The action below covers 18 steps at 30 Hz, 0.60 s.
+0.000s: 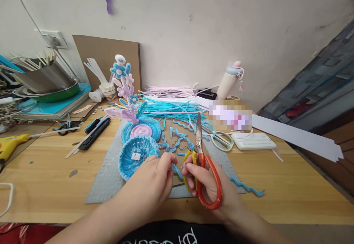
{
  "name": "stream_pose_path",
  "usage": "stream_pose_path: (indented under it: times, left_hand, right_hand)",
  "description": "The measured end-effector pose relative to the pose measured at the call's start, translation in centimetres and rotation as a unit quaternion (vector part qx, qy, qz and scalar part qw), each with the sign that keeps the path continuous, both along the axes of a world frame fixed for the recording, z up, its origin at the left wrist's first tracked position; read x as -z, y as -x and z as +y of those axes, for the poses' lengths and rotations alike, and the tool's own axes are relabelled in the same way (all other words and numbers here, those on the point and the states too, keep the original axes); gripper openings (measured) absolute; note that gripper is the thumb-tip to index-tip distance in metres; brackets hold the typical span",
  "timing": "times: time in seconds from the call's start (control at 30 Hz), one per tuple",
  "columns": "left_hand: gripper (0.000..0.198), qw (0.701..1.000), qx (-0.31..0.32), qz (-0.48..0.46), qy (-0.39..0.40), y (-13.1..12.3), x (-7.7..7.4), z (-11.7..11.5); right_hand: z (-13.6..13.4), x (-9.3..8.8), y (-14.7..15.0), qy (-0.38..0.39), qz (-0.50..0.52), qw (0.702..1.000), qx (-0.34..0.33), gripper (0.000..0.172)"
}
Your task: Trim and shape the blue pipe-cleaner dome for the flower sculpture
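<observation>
My right hand (206, 179) is wrapped round a pair of scissors (216, 185) with red handles, blades pointing up and away. The same hand also holds a yellow-handled tool (186, 181), which looks like pliers. My left hand (153, 175) is closed, thumb and fingers pinched together; whatever is in the pinch is hidden. Beyond that hand, a round blue bowl shape of fuzzy pipe cleaners (125, 159) bears a small white tag. Behind it lies a blue disc (155, 124) with a pink centre. Wavy blue pipe cleaners (166, 142) are scattered between and past my hands.
A grey cutting mat (102, 185) lies beneath the work. At the back are bundled blue pipe cleaners (171, 107) and a pipe-cleaner flower stem (125, 83). Green-handled scissors (222, 142) and a white power bank (253, 140) lie right; a yellow glue gun (12, 144) lies left.
</observation>
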<state>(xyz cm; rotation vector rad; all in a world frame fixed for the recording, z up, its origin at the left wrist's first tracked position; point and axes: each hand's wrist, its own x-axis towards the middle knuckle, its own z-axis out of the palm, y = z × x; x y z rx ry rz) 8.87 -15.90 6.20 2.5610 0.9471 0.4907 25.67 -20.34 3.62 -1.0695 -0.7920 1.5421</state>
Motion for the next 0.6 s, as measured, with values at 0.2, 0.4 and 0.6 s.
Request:
stream_pose_path:
  times: [0.2, 0.4, 0.6]
  left_hand:
    - [0.011, 0.987, -0.042, -0.061, 0.144, -0.2, -0.4, -0.2]
    - [0.012, 0.972, -0.102, -0.17, 0.128, -0.3, -0.2, -0.1]
    - [0.012, 0.912, -0.24, -0.314, 0.11, 0.2, 0.3, 0.1]
  right_hand:
    - [0.2, -0.3, -0.1, -0.001, -0.017, 1.0, 0.023, 0.022]
    - [0.2, 0.4, -0.6, -0.014, -0.102, 0.994, 0.024, 0.038]
    - [-1.3, 0.4, -2.5, -0.088, -0.422, 0.902, -0.042, 0.031]
